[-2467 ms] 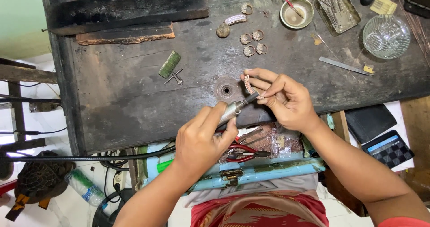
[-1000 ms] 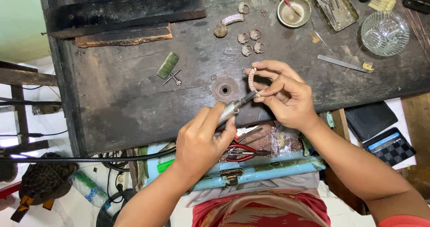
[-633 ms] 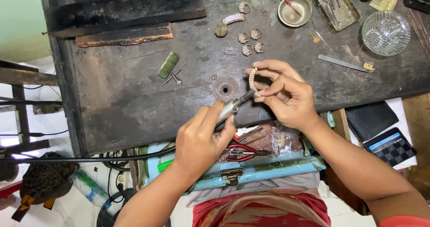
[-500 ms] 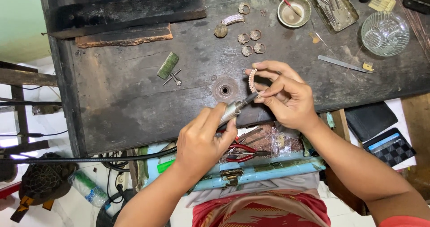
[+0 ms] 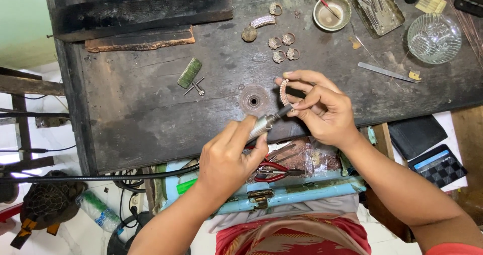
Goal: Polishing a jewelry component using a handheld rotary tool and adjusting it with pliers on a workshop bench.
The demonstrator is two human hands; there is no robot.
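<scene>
Near the worktop's (image 5: pixel 151 114) front edge, left hand (image 5: pixel 229 162) grips a rotary handpiece (image 5: pixel 262 126), its tip against the curved jewelled piece (image 5: pixel 283 91) pinched by right hand (image 5: pixel 322 109).

Landmark = round disc (image 5: pixel 253 101) on the dark surface (image 5: pixel 151 129).

Left of disc: wide bare stretch to the surface's left edge, only a green block (image 5: pixel 189 73) w/ small metal cross-piece (image 5: pixel 196 87) up-left of disc. Easy passage below those.

Above disc: cluster of rings (image 5: pixel 282 46) & curved jewelled strip (image 5: pixel 263 21); narrow gap between them and disc.

Far above-left: wood blocks (image 5: pixel 141 14) wall off the back edge.

Right of disc: both hands, left (image 5: pixel 229 159) and right (image 5: pixel 322 109), w/ rotary handpiece (image 5: pixel 264 126) fill the near side. Beyond them: flat metal tool (image 5: pixel 385 71), glass dish (image 5: pixel 433 37), tray (image 5: pixel 378 8), small bowl (image 5: pixel 331 12) – crowded, bare strip below the tool.
</scene>
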